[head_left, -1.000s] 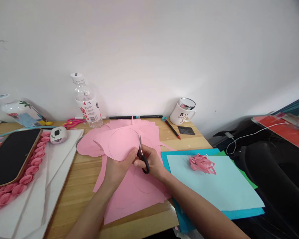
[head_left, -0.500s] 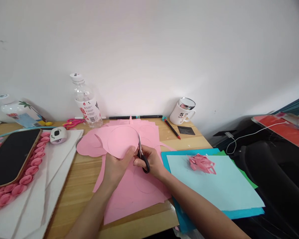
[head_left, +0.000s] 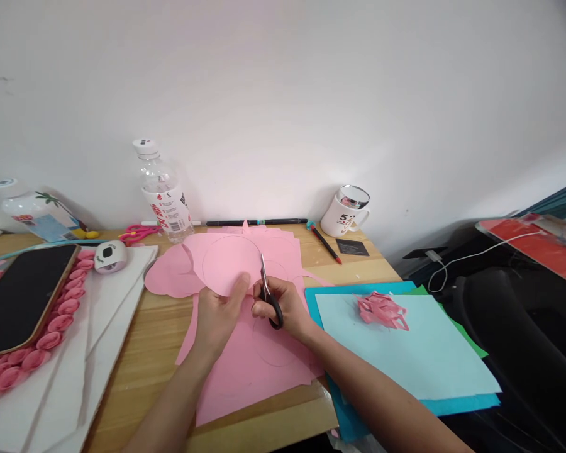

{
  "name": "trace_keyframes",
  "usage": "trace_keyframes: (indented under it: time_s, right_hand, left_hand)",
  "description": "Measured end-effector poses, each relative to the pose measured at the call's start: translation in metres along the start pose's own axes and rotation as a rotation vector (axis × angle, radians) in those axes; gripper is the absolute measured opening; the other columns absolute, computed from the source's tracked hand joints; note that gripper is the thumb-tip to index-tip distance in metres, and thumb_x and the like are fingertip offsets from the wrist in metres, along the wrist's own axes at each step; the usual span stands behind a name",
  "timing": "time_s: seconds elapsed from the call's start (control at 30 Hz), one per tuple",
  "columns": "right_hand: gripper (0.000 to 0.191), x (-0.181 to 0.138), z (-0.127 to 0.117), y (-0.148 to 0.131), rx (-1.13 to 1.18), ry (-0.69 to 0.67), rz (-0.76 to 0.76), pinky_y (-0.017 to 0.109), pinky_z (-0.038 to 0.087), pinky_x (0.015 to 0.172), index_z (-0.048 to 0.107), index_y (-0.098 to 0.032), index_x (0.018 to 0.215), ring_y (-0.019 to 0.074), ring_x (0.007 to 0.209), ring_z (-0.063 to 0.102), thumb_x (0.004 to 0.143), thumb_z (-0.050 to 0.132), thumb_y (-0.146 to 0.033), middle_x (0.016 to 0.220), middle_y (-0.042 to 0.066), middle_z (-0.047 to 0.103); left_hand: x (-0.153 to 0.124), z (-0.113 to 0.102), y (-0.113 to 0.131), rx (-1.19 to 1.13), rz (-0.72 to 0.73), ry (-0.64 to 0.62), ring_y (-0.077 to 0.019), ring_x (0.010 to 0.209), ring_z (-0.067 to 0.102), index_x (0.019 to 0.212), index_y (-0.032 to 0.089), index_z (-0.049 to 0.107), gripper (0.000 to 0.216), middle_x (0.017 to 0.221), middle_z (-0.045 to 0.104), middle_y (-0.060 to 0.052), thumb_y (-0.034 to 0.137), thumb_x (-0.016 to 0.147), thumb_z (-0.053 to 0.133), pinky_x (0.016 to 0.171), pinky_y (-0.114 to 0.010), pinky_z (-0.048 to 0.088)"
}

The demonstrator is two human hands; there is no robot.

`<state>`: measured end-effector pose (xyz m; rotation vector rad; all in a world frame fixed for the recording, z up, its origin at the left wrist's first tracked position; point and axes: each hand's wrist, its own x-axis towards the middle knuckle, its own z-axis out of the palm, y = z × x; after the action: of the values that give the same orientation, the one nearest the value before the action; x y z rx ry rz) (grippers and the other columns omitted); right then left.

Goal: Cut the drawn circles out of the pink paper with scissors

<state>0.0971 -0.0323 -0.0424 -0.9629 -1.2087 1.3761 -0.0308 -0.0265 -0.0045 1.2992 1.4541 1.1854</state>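
Note:
My left hand (head_left: 221,318) grips a sheet of pink paper (head_left: 231,261) from below, its thumb on top and the fingers hidden underneath. A circle is drawn on that sheet. In my right hand (head_left: 283,305) is a pair of scissors (head_left: 270,301) with black handles; the blades point away from me and lie at the sheet's right edge, along the drawn circle. Beneath both hands spread more pink sheets (head_left: 245,390), one with a pencilled circle. Rounded pink cut pieces (head_left: 167,272) rest to the left of the held sheet.
Behind stand a plastic bottle (head_left: 167,204) and a white mug (head_left: 342,214). At left, a phone (head_left: 26,296) lies on pink paper roses (head_left: 49,340). Crumpled pink scraps (head_left: 382,310) sit on light blue paper (head_left: 405,352) at right. A red-tipped pencil (head_left: 327,244) lies near the mug.
The held sheet has shifted slightly to the left and tilted. My left thumb has moved a little left, away from the scissors, while my right hand has stayed almost in place.

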Motion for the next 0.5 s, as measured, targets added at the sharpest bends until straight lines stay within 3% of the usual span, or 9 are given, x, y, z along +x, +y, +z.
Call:
trace_keyframes:
  time_s: [0.23,0.5]
  right_hand:
    - [0.032,-0.0015,0.001,0.003,-0.001,-0.013,0.003,0.022,0.032,0.046,0.051,-0.018,0.064,0.0078,0.047,0.038,0.059,0.077,-0.036,0.051,-0.006,0.046]
    - [0.034,-0.0017,0.0017,0.0023,0.01,-0.012,0.028,0.022,0.032,0.045,0.051,-0.018,0.064,0.0077,0.046,0.037,0.057,0.078,-0.037,0.05,-0.006,0.045]
  left_hand:
    - [0.0009,-0.0001,-0.0011,-0.024,0.083,-0.017,-0.0176,0.063,0.063,0.062,0.015,0.064,0.027,0.063,0.067,-0.003,0.041,0.067,0.064,0.058,-0.025,0.05]
    - [-0.0001,0.0013,0.0029,-0.035,0.063,-0.01,-0.0175,0.059,0.063,0.056,0.017,0.061,0.026,0.057,0.066,-0.002,0.04,0.067,0.064,0.057,-0.025,0.051]
